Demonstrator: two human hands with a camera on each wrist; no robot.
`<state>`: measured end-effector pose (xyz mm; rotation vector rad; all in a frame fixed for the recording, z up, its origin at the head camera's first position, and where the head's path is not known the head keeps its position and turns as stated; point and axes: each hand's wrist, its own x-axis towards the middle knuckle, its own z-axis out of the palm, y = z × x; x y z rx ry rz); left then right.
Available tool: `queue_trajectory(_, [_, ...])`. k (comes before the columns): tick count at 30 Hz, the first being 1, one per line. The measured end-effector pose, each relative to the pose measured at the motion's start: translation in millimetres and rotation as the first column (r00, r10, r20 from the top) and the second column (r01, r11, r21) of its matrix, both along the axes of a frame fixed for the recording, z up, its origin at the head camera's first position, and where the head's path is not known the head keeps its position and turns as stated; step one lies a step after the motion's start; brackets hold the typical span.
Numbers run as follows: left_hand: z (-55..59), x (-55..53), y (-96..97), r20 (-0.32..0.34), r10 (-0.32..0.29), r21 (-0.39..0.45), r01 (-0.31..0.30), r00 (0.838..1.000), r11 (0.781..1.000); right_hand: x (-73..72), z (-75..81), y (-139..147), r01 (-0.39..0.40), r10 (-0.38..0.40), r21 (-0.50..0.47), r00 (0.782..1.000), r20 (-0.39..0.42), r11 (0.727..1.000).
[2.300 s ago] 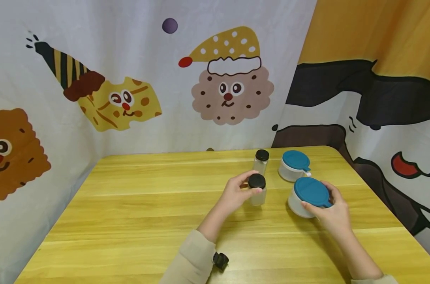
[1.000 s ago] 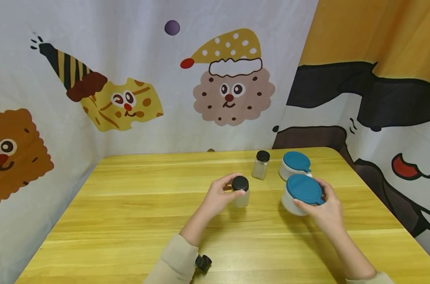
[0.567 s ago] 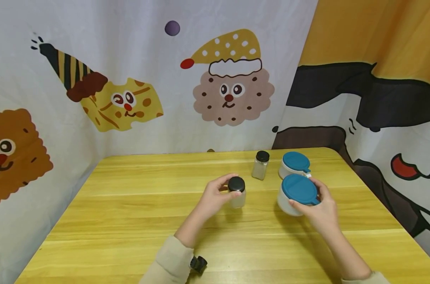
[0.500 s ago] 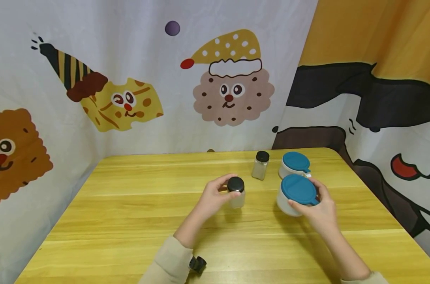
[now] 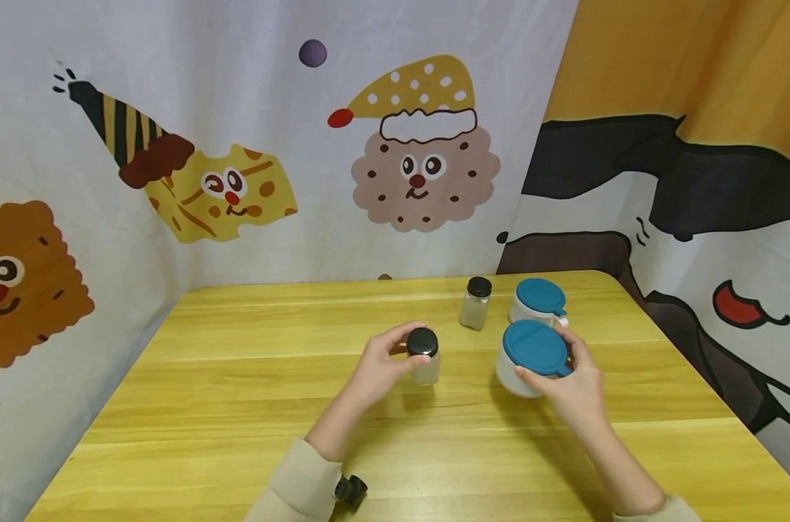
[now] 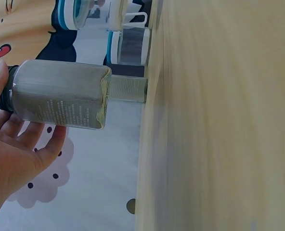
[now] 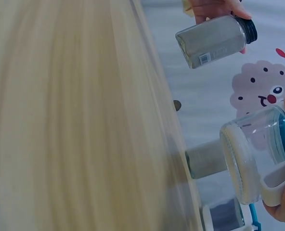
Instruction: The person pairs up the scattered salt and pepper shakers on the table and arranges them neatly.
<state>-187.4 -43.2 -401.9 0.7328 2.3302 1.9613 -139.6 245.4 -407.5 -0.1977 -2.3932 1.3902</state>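
My left hand (image 5: 375, 366) grips a clear glass jar (image 6: 60, 94) near its black screw lid (image 5: 423, 341), thumb on one side and fingers on the other. The left wrist view shows the jar's base raised off the table. In my right hand (image 5: 580, 388) is a round clear container (image 7: 258, 132) with a white base, white handle and blue lid (image 5: 535, 348); it too hangs above the tabletop. Behind them stand a matching black-lidded jar (image 5: 475, 310) and a second blue-lidded container (image 5: 540, 297), which the held container partly overlaps in the head view.
The wooden table (image 5: 238, 413) extends to a far edge against a hanging cloth (image 5: 290, 246) printed with cartoon food figures. A small black device (image 5: 351, 491) is at the left sleeve cuff (image 5: 303, 475).
Both hands have moved left, carrying the jar and the container. The held jar has come away from in front of the standing jar, which now shows fully. Both grips stay the same.
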Motion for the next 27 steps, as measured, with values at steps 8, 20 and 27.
queue_trajectory(8, [-1.1, 3.6, -8.6, -0.012, -0.005, 0.004, 0.005, 1.0, 1.0, 0.3, 0.3, -13.0, -0.006, 0.005, -0.031, 1.0, -0.021, 1.0])
queue_trajectory(20, [12.7, 15.5, -21.4, 0.038, 0.02, -0.012, -0.019, 0.999, 1.0, -2.1, 1.1, -32.5, -0.015, 0.012, -0.043, 0.998, -0.061, 0.999])
queue_trajectory(27, [27.3, 25.6, -27.1, 0.032, 0.019, -0.017, -0.018, 0.999, 1.0, -1.0, 0.3, -39.2, -0.014, 0.01, -0.059, 0.998, -0.061, 0.998])
